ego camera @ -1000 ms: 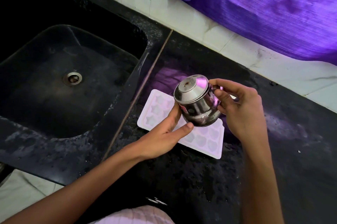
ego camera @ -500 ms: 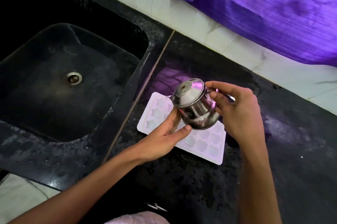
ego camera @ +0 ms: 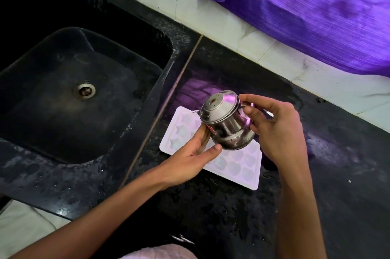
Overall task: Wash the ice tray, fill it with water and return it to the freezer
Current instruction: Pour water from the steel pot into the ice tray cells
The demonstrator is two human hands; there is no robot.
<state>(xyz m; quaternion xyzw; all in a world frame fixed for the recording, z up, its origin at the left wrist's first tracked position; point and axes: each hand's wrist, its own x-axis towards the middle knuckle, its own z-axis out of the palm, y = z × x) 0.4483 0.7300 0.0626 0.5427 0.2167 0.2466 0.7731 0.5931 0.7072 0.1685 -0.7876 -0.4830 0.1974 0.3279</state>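
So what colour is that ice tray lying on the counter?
White, tinted slightly lilac by the purple light; the ice tray shows best in the head view.

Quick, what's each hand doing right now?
Left hand: holding the steel pot from below, fingers curled round it.
Right hand: gripping the same pot's side, above the ice tray.

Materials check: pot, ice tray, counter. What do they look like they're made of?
Pot: polished metal, likely stainless steel; it mirrors the purple cloth and shows sharp highlights.
Ice tray: pale matte moulding with star and heart cells, probably plastic or silicone; which one can't be told.
Counter: black speckled stone, granite-like, glossy and wet in patches.
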